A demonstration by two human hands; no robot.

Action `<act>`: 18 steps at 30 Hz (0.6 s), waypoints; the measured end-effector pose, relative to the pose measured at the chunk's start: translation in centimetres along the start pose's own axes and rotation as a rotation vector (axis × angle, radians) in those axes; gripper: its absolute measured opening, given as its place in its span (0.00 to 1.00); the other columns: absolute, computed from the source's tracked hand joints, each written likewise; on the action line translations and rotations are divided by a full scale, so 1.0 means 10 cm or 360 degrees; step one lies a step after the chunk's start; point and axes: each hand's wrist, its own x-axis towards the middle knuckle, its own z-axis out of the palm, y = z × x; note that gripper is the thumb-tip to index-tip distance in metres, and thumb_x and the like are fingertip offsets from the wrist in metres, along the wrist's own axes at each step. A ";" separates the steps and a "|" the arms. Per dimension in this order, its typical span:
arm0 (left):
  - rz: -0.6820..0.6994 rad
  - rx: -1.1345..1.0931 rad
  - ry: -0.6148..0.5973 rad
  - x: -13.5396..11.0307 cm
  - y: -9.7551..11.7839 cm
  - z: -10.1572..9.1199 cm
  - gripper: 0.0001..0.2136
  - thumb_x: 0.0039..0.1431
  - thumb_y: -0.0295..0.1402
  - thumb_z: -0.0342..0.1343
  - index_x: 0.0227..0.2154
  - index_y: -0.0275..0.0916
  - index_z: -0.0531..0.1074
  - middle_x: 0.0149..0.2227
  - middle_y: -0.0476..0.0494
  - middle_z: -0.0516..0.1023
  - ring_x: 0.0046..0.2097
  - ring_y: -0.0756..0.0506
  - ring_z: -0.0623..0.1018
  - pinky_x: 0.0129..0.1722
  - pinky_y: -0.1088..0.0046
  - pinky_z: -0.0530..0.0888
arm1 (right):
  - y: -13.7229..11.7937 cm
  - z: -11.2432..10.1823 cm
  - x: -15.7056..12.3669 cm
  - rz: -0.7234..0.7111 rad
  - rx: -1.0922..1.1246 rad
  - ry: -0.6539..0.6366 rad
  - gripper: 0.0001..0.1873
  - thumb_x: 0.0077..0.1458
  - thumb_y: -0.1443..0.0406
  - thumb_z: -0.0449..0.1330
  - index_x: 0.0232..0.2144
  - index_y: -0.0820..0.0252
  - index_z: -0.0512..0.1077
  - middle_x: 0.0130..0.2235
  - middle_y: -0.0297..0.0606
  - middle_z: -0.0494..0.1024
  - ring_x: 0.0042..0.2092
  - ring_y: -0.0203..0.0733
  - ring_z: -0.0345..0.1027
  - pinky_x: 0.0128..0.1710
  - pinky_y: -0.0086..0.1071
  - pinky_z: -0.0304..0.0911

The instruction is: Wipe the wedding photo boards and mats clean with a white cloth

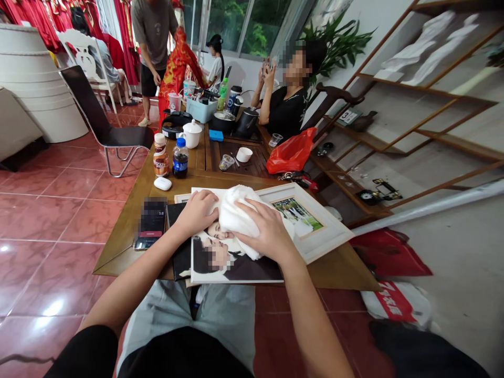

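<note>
The spread left hand [196,213] and right hand [268,231] rest on a crumpled white cloth [235,216] atop a glossy rectangular portrait print [236,265] on the brown wooden worktop [346,274]. A white-framed photograph [311,226] lies at 2 o'clock, a black smartphone [151,220] at 10 o'clock.

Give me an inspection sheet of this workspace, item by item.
Surface: brown wooden table.
Job's things: crumpled white cloth on a glossy portrait photo, beside a white-framed picture.
Hands: left hand and right hand both on the cloth.
Clutter: black smartphone, white earbud case, brown drink bottle, blue-capped cola bottle, white teapot.
Cables: thin dark cord on the floor.
Surroundings: red tiled floor, seated person, standing person.
</note>
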 end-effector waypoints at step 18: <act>-0.0032 -0.0015 -0.0009 0.00 -0.03 0.01 0.11 0.62 0.31 0.57 0.48 0.41 0.74 0.52 0.38 0.76 0.58 0.38 0.75 0.64 0.54 0.69 | 0.14 0.10 0.52 0.0108 0.0035 -0.0048 0.36 0.60 0.46 0.61 0.67 0.48 0.65 0.66 0.46 0.68 0.66 0.61 0.62 0.63 0.56 0.56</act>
